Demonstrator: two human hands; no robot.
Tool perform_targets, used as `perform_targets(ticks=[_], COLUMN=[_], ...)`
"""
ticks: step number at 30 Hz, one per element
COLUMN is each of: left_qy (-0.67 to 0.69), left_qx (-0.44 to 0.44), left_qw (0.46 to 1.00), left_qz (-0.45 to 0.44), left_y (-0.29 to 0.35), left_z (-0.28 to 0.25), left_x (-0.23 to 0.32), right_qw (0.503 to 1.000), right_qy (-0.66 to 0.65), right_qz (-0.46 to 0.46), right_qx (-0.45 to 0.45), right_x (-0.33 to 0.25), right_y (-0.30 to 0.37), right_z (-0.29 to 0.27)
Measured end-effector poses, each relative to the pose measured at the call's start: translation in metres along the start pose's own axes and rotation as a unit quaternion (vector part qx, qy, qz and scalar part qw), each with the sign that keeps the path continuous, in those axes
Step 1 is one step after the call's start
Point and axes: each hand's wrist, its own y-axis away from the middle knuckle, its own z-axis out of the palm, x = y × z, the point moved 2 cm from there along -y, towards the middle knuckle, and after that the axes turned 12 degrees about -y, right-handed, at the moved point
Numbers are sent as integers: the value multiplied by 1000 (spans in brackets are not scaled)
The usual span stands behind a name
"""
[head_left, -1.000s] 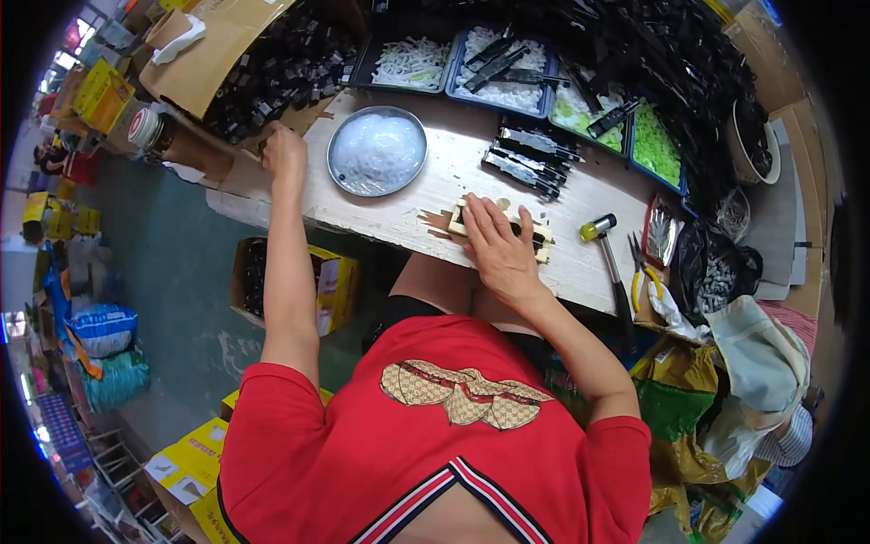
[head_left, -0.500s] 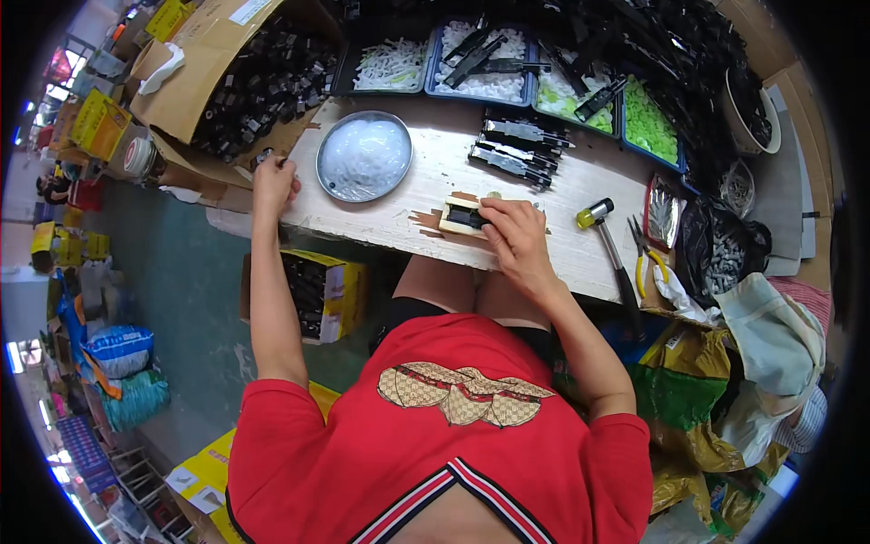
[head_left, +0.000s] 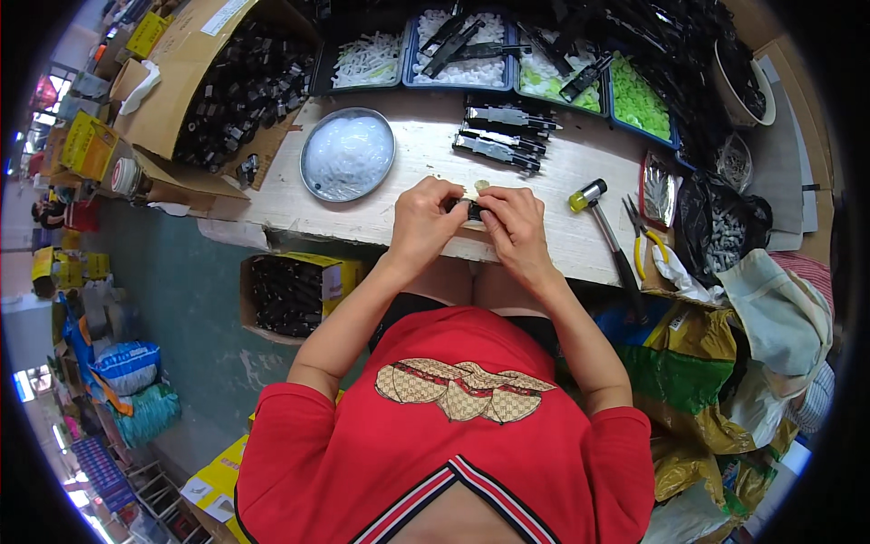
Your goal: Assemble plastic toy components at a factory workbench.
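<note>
Near the table's front edge, both hands meet over a small black part (head_left: 474, 211). It sits at a cream-coloured block that is mostly hidden under my fingers. My left hand (head_left: 421, 222) is closed, thumb and fingertips pinched at the left end of the black part. Bent fingers of my right hand (head_left: 517, 228) press on its right end, the thumb close to the left hand's tips. Whether the left fingertips hold a separate smaller piece is hidden. Just beyond lie several black-and-silver metal assemblies (head_left: 500, 140) in a row.
A round metal dish (head_left: 385, 172) with clear plastic stands left of the hands, beside a carton of black parts (head_left: 245, 100). Trays of white (head_left: 367, 59) and green pieces (head_left: 642, 102) line the back. At right lie a hammer (head_left: 609, 240) and yellow-handled pliers (head_left: 645, 245).
My left hand has come from beside the carton at the left across to the cream block, joining my right hand. The right hand stays at the block. The view has shifted slightly.
</note>
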Motion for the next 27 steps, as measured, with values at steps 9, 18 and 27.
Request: perform_targets(ticks=[9,18,27], left_qy=[42,-59,-67], left_qx=[-62,-146,-217], left_qw=[996,965,936], left_qz=[-43,211,270], left_y=[-3,-11,-26], left_z=[-12,-21,-23], left_x=[-15,-13,-7], right_qw=[999,998,998], right_qy=[46,53,61], right_qz=[-4,-17,-22], right_qx=[-6,0,-2], right_x=[-3,-1,-1], right_y=[-1,-1,0], right_z=[1,3,3])
